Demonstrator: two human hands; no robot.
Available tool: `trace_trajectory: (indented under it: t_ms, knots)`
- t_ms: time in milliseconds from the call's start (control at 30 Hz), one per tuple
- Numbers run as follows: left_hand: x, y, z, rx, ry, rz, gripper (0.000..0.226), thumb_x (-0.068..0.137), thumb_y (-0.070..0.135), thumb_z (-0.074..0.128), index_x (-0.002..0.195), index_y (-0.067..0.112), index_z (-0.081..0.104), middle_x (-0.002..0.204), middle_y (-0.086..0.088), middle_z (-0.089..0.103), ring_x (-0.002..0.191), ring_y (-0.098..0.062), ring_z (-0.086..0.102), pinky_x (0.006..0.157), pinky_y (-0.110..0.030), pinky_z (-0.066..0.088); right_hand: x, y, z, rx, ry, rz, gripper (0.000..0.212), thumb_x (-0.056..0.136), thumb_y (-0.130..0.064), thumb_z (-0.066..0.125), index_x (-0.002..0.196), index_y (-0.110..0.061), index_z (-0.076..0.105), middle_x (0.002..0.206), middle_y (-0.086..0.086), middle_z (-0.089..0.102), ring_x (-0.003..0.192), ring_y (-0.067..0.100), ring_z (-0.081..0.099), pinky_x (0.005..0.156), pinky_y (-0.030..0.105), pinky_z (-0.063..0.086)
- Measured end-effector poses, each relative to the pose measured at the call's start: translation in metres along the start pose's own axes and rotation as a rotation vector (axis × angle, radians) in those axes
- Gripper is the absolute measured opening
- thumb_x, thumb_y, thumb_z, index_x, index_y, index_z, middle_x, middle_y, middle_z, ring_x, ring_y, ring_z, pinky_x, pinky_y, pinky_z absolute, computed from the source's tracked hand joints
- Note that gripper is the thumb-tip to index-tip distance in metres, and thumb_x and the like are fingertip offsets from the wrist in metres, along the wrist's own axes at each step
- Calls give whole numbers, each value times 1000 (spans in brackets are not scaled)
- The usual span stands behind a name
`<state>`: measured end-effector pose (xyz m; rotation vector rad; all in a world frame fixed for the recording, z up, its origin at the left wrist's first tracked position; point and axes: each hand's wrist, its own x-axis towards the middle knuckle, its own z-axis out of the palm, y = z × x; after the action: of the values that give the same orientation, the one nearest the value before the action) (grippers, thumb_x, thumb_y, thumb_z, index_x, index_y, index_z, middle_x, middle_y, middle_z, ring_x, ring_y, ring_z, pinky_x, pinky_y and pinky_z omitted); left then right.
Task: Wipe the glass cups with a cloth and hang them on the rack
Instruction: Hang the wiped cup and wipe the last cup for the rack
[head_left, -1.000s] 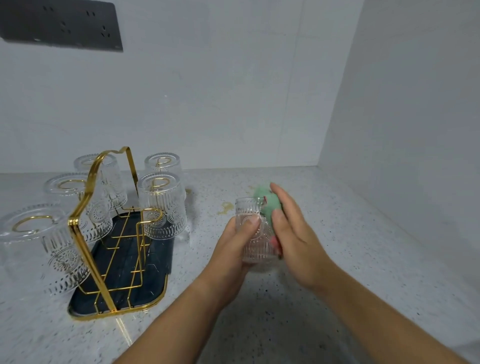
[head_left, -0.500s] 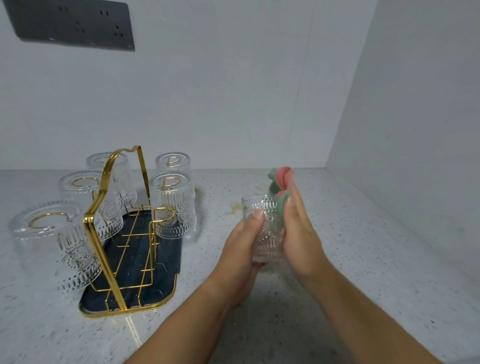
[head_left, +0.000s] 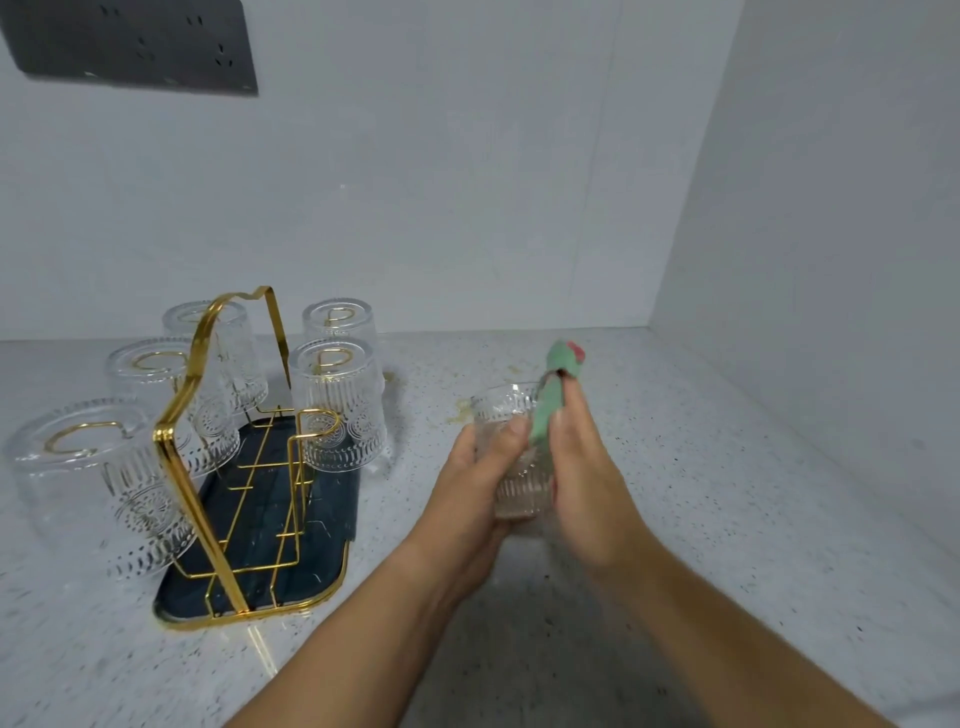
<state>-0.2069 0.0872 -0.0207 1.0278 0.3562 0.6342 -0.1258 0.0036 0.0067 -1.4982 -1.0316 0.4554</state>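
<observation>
"At the fingers (head_left: 514, 434), what do I log?"
"My left hand (head_left: 467, 483) grips the glass cup (head_left: 522, 480), upright, mouth up, over the tabletop (head_left: 727, 519); my right hand (head_left: 592, 467) pinches the cloth (head_left: 550, 400) at its rim. Free hook (head_left: 317, 428) on the rack (head_left: 200, 519) lies leftward, nearest my left hand, I judge."

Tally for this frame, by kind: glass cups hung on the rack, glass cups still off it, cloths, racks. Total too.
hung glass cups: 5
held glass cup: 1
cloth: 1
rack: 1
Total: 8
</observation>
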Motion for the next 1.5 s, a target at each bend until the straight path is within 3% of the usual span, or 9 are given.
trace_trajectory:
  t_ms: [133, 367, 600, 767, 900, 1000, 1200, 1367, 1500]
  knots:
    - [1, 0, -1, -44, 19, -32, 61, 85, 49, 74, 131, 10, 72, 125, -23, 73, 114, -42, 67, 100, -60, 51, 14, -6, -1, 57, -19, 43, 50, 107, -53, 22, 158, -51, 20, 165, -13, 31, 148, 13, 40, 119, 38, 38]
    - [2, 1, -7, -103, 146, 7, 94, 70, 62, 85, 138, 7, 50, 101, -7, 81, 97, -28, 80, 77, -40, 64, -36, 24, 19, -125, -88, -69, 50, 108, -44, 25, 132, -80, 0, 140, -57, 18, 141, -19, 27, 121, 20, 28]
    - [1, 0, -3, -102, -7, -74, 50, 109, 45, 40, 135, 17, 73, 134, -15, 73, 126, -32, 70, 107, -53, 52, 9, -5, 0, -12, 34, -5, 55, 108, -43, 38, 159, -47, 16, 165, -23, 20, 143, -9, 27, 110, 13, 31]
    - [1, 1, -5, -38, 57, -38, 90, 77, 74, 76, 143, 13, 63, 136, -21, 71, 123, -39, 71, 94, -50, 59, -9, 22, 16, -20, -27, 0, 56, 104, -57, 30, 154, -62, 4, 168, -16, 24, 152, 7, 31, 124, 41, 31]
    - [7, 0, -10, -90, 133, -7, 106, 75, 70, 85, 149, 4, 49, 141, -27, 66, 125, -44, 69, 100, -56, 58, -33, 28, 17, -29, -86, -3, 51, 102, -57, 24, 148, -64, 3, 154, -41, 22, 140, -26, 22, 120, 11, 23]
    - [6, 0, -7, -97, 71, -69, 89, 87, 72, 69, 150, 10, 57, 144, -19, 67, 133, -38, 65, 116, -57, 47, -27, 21, 12, -41, -69, -22, 57, 106, -54, 29, 156, -55, 4, 162, -28, 26, 146, -12, 28, 124, 27, 28]
    - [-1, 2, 3, -190, 45, -63, 59, 108, 56, 36, 129, 19, 77, 134, -16, 74, 126, -33, 70, 116, -56, 46, 15, -5, -2, 41, -27, 50, 49, 110, -44, 29, 158, -45, 24, 128, -29, 55, 93, -18, 66, 71, 7, 54]
    - [3, 1, -5, -92, 85, -47, 106, 67, 73, 87, 148, 10, 56, 139, -24, 68, 121, -42, 71, 87, -48, 61, -16, 20, 13, 46, -114, -24, 57, 103, -61, 30, 151, -66, -1, 168, -14, 24, 150, 10, 36, 121, 43, 37]
    - [5, 0, -7, -85, 59, -60, 98, 81, 75, 75, 149, 5, 57, 149, -25, 60, 137, -41, 60, 119, -57, 45, -38, 22, 14, -66, -94, -81, 52, 108, -46, 29, 132, -83, 1, 151, -47, 21, 146, -16, 22, 124, 25, 24]
